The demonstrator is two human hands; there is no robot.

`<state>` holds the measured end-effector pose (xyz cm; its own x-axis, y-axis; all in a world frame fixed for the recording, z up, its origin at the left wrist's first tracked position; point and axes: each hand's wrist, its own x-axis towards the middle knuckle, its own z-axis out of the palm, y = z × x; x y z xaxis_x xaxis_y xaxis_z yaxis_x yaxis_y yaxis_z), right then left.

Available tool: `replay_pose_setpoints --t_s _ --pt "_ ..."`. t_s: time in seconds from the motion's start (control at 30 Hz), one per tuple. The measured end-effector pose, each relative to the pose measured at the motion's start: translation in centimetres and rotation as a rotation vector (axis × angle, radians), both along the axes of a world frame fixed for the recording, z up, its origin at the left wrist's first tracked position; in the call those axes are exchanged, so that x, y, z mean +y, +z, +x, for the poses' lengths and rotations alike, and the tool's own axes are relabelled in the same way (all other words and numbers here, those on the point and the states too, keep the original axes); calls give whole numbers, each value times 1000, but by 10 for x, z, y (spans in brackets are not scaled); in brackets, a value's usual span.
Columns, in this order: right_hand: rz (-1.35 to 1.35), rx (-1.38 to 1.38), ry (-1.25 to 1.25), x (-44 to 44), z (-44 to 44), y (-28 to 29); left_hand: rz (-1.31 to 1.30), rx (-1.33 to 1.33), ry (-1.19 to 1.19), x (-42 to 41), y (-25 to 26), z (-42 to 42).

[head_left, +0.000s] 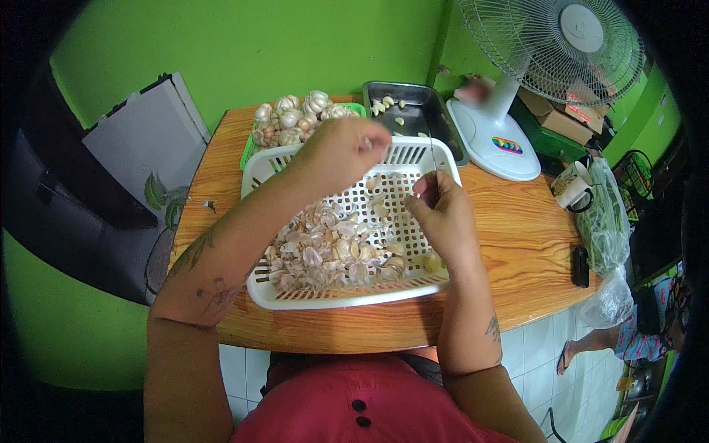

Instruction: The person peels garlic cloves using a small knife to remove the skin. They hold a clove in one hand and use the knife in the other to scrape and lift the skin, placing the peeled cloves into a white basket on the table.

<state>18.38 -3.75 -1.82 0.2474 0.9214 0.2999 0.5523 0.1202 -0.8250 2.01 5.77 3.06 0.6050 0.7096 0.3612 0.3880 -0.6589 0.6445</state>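
My right hand [446, 207] is over the right side of a white plastic basket [346, 303], closed around a small knife whose thin blade [432, 150] points away from me. My left hand [354, 145], blurred, hovers above the basket's back rim with its fingers curled. Something pale shows at its fingertips, too blurred to name. Papery garlic skins [332, 249] and cloves heap up in the left and front of the basket. Behind it, whole garlic bulbs [291, 117] fill a green basket [247, 152]. Peeled garlic cloves [382, 105] lie in a dark metal tray [429, 108].
A white electric fan [498, 141] stands right of the tray. Along the table's [520, 232] right side are a mug [570, 185], a plastic bag of greens [604, 221] and a small black object [580, 267]. Cardboard boxes [559, 119] sit behind. Another person's leg [590, 344] shows at right.
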Motion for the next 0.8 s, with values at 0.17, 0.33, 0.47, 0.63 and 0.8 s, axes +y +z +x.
replay_pose_setpoints --t_s 0.17,0.33,0.47,0.63,0.8 --pt "-6 12 18 -1 -6 1 162 399 -162 -40 -52 -28" --pt "-10 168 46 0 1 -1 -14 593 -301 -44 -68 -30" --pt "-113 320 109 -13 10 18 193 605 -519 -57 -85 -41" --pt "-156 573 193 -22 18 27 104 577 -613 -77 -82 -63" --pt "-187 600 219 -17 12 22 9 639 -537 -86 -78 -73"
